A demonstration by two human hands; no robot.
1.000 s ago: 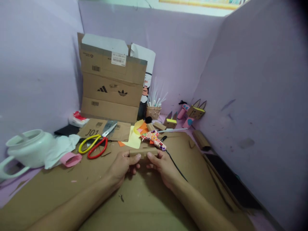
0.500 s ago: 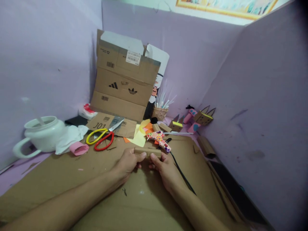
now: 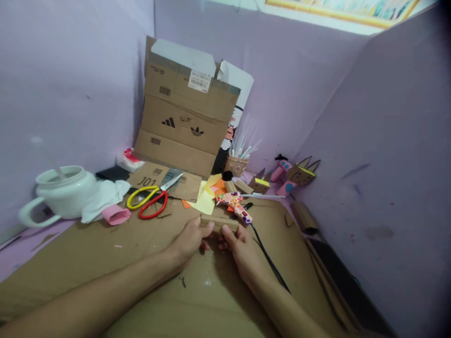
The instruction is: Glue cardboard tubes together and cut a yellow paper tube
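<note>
A small brown cardboard piece (image 3: 219, 221), folded or rolled, is held between both hands above the cardboard-covered tabletop. My left hand (image 3: 193, 238) is closed on its left end, thumb pressed on the near face. On the right end, my right hand (image 3: 237, 241) grips it the same way, fingers curled behind. Just beyond lies a floral-patterned glue gun (image 3: 234, 205), its black cord (image 3: 266, 253) running past my right wrist. To the left rest scissors (image 3: 152, 203) with one yellow and one red handle.
A white pot (image 3: 65, 192), crumpled tissue and a pink paper roll (image 3: 116, 214) stand at left. Behind are a flattened shoe box (image 3: 190, 112), yellow paper (image 3: 204, 199) and a cup of glue sticks (image 3: 236, 164). Cardboard animal figures (image 3: 299, 174) lean at the right wall.
The view has shifted slightly. Both hands keep hold of the cardboard piece, which has tilted a little, its right end slightly lower.
</note>
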